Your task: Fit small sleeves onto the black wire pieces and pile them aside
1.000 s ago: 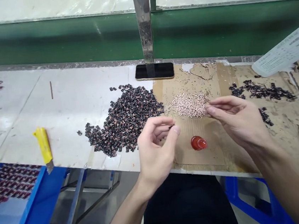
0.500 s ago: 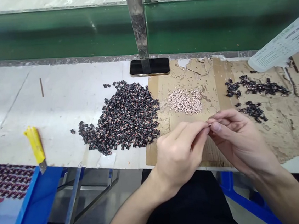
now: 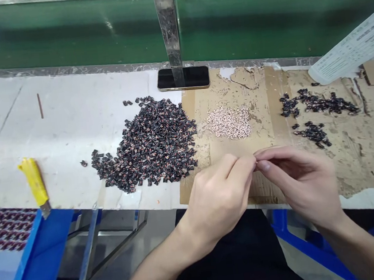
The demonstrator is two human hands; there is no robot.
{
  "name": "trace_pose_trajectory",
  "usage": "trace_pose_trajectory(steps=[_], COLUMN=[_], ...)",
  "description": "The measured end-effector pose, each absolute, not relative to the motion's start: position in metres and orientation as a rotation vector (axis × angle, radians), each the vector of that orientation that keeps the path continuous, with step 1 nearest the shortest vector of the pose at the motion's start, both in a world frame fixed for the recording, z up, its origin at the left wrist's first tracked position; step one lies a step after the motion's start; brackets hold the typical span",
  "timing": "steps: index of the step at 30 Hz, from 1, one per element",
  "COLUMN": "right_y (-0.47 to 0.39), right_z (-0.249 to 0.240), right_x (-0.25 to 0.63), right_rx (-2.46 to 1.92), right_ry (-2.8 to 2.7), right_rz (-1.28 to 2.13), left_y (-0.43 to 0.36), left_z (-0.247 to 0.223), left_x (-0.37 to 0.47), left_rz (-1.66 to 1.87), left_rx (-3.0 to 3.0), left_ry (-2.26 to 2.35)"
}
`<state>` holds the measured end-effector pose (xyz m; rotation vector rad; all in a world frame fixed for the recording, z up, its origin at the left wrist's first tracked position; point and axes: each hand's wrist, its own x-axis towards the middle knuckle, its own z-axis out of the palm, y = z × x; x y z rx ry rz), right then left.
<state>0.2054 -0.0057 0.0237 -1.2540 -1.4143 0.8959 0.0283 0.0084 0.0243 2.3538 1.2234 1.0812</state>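
Note:
My left hand (image 3: 221,194) and my right hand (image 3: 300,181) meet fingertip to fingertip over the cardboard near the table's front edge. Both are closed in a pinch. Whatever sits between the fingertips is too small and too covered to name. Just beyond them lies a patch of tiny pinkish copper-coloured pieces (image 3: 228,122). Left of my left hand spreads a large heap of small black parts (image 3: 154,143) with coppery bits showing. Smaller clusters of black parts (image 3: 326,104) lie on the cardboard beyond my right hand.
A phone (image 3: 183,78) lies at the foot of a metal post (image 3: 169,30). A yellow utility knife (image 3: 34,182) rests at the left front edge, above a blue tray (image 3: 23,273) with rows of parts. A translucent labelled container (image 3: 351,47) leans in at the right.
The view has shifted slightly, so the table's things appear a little up and left. My fingertips stay together, and my right hand has turned a little, its back showing more.

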Motion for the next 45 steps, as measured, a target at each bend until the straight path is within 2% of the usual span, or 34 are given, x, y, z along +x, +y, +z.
trace_pose_trajectory(steps=[4,11,17,20,30,33,40,45], right_y=[-0.016,-0.027,-0.029,-0.028,-0.025,-0.027,-0.033,-0.031], right_z=[0.021,0.01,0.004,0.003,-0.004,0.0,0.021,0.026], right_x=[0.206,0.215,0.232,0.229,0.225,0.223,0.208,0.202], right_rx=[-1.264,-1.368,-1.453,-1.417,-1.354,-1.401,-1.396,-1.347], right_ry=[-1.571,-1.567,-2.037,-2.16,-2.242,-2.103,-1.316,-1.278], right_rz=[0.716,0.773,0.253,0.113,0.061,0.225,1.076,1.124], left_y=[0.002,-0.008,-0.008,-0.008,-0.008,-0.008,-0.005,-0.004], left_z=[0.021,0.009,0.008,0.008,0.007,0.01,0.012,0.012], left_x=[0.03,0.026,0.007,0.003,0.002,0.006,0.023,0.027], left_rz=[1.065,1.124,1.128,1.106,1.138,1.155,0.968,0.948], left_rx=[2.345,2.066,1.634,1.584,1.554,1.46,0.904,0.836], left_ry=[1.203,1.21,1.372,1.381,1.408,1.345,1.047,0.981])
